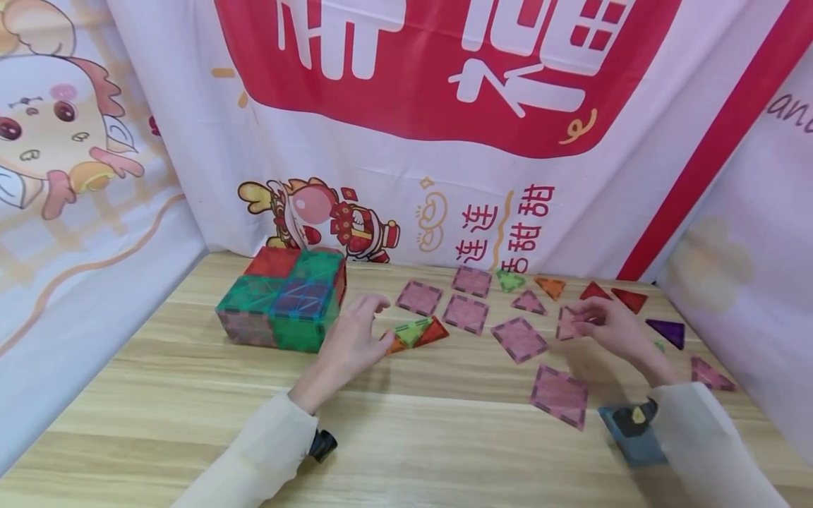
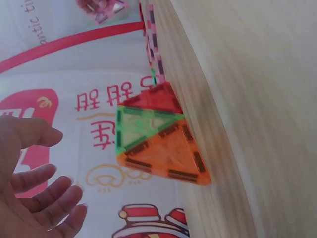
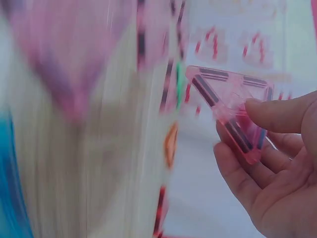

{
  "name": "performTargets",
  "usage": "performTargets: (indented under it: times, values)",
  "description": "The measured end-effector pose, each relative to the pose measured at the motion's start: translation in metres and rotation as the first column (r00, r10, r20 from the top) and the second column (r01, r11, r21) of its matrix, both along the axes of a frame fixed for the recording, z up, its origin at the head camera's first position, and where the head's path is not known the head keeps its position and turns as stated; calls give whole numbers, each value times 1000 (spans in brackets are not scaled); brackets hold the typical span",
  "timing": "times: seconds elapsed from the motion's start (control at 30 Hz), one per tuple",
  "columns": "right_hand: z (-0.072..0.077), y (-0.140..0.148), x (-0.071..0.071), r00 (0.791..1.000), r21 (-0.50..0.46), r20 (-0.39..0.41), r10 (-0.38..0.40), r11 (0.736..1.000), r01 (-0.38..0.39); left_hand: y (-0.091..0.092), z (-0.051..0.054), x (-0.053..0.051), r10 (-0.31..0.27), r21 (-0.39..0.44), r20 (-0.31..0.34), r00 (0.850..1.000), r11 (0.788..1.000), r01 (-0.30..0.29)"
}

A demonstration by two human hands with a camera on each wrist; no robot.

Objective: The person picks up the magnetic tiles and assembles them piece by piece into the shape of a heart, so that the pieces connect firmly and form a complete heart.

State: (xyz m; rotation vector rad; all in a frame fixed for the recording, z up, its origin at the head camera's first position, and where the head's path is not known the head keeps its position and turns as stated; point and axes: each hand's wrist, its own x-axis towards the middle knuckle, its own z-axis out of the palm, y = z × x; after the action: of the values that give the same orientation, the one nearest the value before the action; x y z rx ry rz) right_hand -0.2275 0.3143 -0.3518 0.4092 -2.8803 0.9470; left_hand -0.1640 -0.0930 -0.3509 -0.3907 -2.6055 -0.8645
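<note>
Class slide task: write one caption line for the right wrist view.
The right hand pinches a translucent pink triangular tile in front of a pale cloth with blurred red marks.

The pink triangle (image 3: 230, 91) I pinch looks like smooth, glossy, see-through plastic, as do the joined triangles (image 2: 153, 129) and the boxy block (image 1: 282, 300). My desk (image 1: 406, 437) shows smooth wood grain; the backdrop (image 1: 406, 166) is creased cloth, my sleeves (image 1: 254, 448) matt fabric.
</note>
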Motion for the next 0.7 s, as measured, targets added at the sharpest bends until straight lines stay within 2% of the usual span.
performTargets:
  times: [0.1,0.2,0.27,0.33,0.47,0.57,0.7]
  values:
    - [1,-25,13,999,-47,30,30,998,-28,8,1,7,-67,38,-75,995,997,70]
    - [2,-51,26,995,-77,71,69,995,-63,17,2,14,-152,93,-78,985,983,159]
    - [1,-68,34,989,-113,95,112,988,-102,24,2,17,-210,135,-45,977,967,214]
    - [-2,-85,41,980,-148,112,162,978,-144,30,0,19,-264,174,18,964,951,257]
    - [-13,-116,54,947,-249,101,304,930,-271,40,-8,21,-367,231,149,918,916,328]
    - [-21,-137,61,914,-289,98,393,891,-352,45,-16,21,-402,230,208,892,906,355]
    - [-28,-161,69,890,-309,146,432,875,-374,48,-25,21,-402,171,215,890,913,372]
